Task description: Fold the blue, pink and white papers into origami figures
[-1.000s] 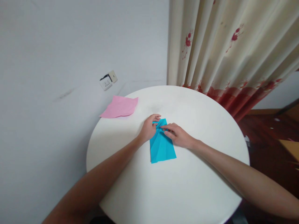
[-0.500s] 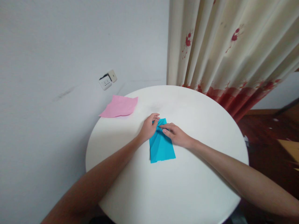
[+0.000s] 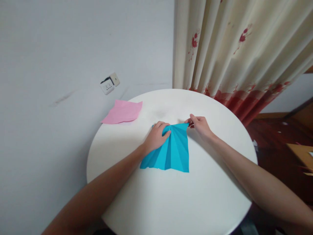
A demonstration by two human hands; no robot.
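Note:
A sheet of blue paper (image 3: 179, 148) with creases fanning out from its far edge lies spread on the round white table (image 3: 171, 202). My left hand (image 3: 157, 135) rests over the sheet's far left part, thumb apart from the fingers, covering that area. At the far right corner, my right hand (image 3: 199, 125) pinches the paper between thumb and fingers, and that corner looks slightly raised.
Pink paper (image 3: 123, 112) lies at the table's far left edge, near the wall with a socket (image 3: 107, 86). A patterned curtain (image 3: 220, 58) hangs behind the table. On the right, a wooden surface (image 3: 299, 156) stands lower down.
The blue paper has gone from a narrow folded shape to a wider spread one. My right hand has moved right and away from me, from the middle to the far right corner.

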